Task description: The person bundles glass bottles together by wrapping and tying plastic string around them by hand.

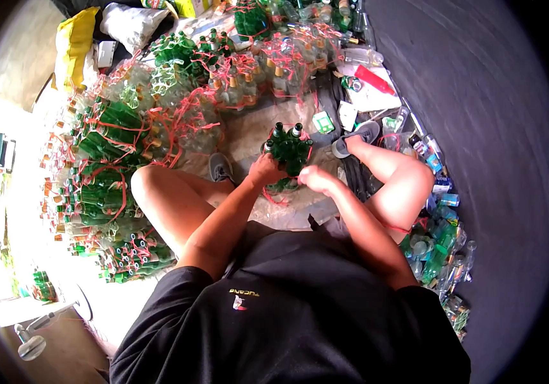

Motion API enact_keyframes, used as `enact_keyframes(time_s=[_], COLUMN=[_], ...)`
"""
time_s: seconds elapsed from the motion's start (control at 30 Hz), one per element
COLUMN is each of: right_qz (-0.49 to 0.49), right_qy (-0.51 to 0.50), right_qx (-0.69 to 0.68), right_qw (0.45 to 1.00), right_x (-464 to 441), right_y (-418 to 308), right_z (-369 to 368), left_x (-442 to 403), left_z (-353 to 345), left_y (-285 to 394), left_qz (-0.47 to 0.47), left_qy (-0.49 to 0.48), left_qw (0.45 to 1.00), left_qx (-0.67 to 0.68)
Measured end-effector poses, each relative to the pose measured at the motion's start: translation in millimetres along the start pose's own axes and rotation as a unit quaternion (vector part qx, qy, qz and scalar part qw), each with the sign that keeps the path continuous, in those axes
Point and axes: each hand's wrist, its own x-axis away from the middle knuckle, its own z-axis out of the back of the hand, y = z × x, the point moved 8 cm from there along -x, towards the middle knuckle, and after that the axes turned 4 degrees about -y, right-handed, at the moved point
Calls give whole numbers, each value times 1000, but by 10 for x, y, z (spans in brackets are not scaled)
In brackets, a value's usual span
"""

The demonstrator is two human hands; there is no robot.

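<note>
A cluster of green glass bottles [295, 152] stands upright on the floor between my feet, necks up. My left hand [268, 169] is closed against the near left side of the cluster, its fingertips partly hidden by the bottles. On the near right side, my right hand [320, 180] has its fingers curled together close to the glass. Whatever those fingers pinch is too small to make out. A strand of red plastic string [278, 200] shows low in front of the bottles.
Bundles of green bottles [113, 121] and clear bottles [242, 93], tied with red string, crowd the left and far side. A green-and-white pack [323, 122] lies beyond my right hand. Loose bottles and cans [437, 249] line the dark wall [479, 128] at right.
</note>
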Motion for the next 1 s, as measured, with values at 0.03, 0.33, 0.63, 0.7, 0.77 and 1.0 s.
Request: enact_keyframes(time_s=[0.03, 0.33, 0.63, 0.7, 0.77, 1.0], right_qz=[-4, -222, -53, -67, -143, -145], right_qy=[6, 157, 97, 39, 24, 65], right_qx=[-71, -194, -77, -31, -23, 101], right_qw=[997, 943, 991, 997, 989, 982], right_x=[-96, -428, -758, -677, -810, -861], right_y=[23, 1011, 1058, 819, 976, 963], right_z=[45, 5, -248, -272, -279, -192], left_x=[-18, 144, 31, -29, -20, -44], left_z=[-39, 181, 1000, 1334, 1379, -479], left_y=[-29, 189, 51, -361, -857, -1770], left_qz=[-20, -178, -90, -2, 64, 297], left_qy=[24, 7, 106, 178, 231, 102], left_qw=[999, 984, 990, 977, 924, 945], left_qx=[7, 20, -6, 118, 300, 97])
